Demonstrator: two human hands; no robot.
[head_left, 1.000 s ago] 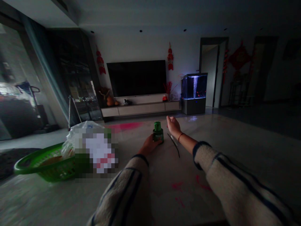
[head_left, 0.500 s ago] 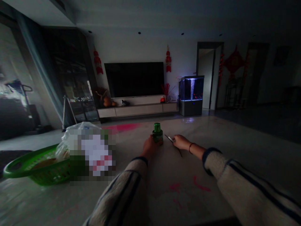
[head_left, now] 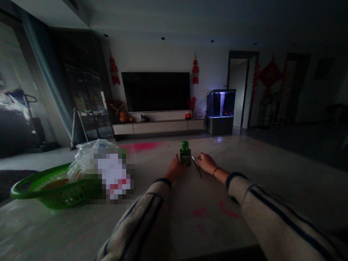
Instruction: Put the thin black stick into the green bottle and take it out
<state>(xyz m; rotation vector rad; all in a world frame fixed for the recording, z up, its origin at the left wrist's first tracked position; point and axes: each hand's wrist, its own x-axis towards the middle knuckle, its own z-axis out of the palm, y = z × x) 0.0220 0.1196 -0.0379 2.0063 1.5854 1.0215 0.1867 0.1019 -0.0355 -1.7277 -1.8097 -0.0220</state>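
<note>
A small green bottle [head_left: 185, 156] with a shiny green cap stands upright on the pale tabletop [head_left: 152, 217]. My left hand [head_left: 175, 169] is curled round its lower left side, thumb and fingers against it. Just right of the bottle, my right hand [head_left: 206, 164] is closed at the fingertips on a thin dark stick with a white section [head_left: 196, 165]. The stick slants, its upper end close to the bottle and its dark lower end pointing toward me. Dim light blurs the exact contact of the fingertips.
On the left sits a green plastic basket [head_left: 54, 199] with a clear plastic bag [head_left: 84, 159] and a blurred-out white item [head_left: 112, 177]. Pink stains [head_left: 228, 210] mark the tabletop. Beyond are a TV [head_left: 156, 92], a low cabinet [head_left: 160, 127] and a lit aquarium [head_left: 220, 105].
The bottle and my left hand have shifted slightly right in view. My right hand has come left, bringing the stick closer to the bottle and turning it steeper.
</note>
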